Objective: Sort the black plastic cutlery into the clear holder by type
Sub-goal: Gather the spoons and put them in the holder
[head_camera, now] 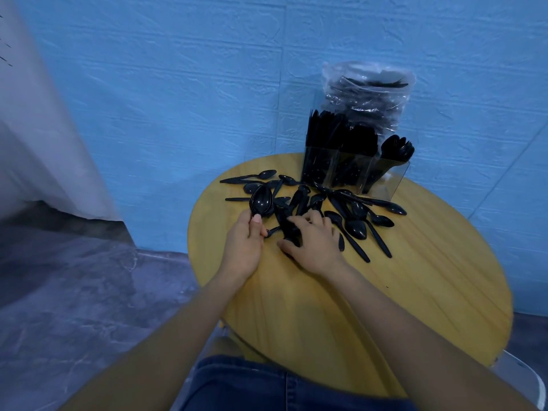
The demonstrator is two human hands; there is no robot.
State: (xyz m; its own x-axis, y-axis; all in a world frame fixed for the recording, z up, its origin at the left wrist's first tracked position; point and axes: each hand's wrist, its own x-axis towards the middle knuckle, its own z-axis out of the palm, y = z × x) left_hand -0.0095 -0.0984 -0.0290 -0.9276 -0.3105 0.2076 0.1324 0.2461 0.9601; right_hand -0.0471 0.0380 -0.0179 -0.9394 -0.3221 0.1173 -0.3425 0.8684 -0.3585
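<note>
a makeshift indoor corner, no plainly marked kind of room: a blue textured wall (178, 84), a grey marbled floor (74, 292), a pale curtain (29, 114) at left, and a small round wooden tabletop (415, 292).

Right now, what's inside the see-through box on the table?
The clear holder has black cutlery standing in three sections; spoons fill the right one. The other two kinds are too dark to tell.
</note>
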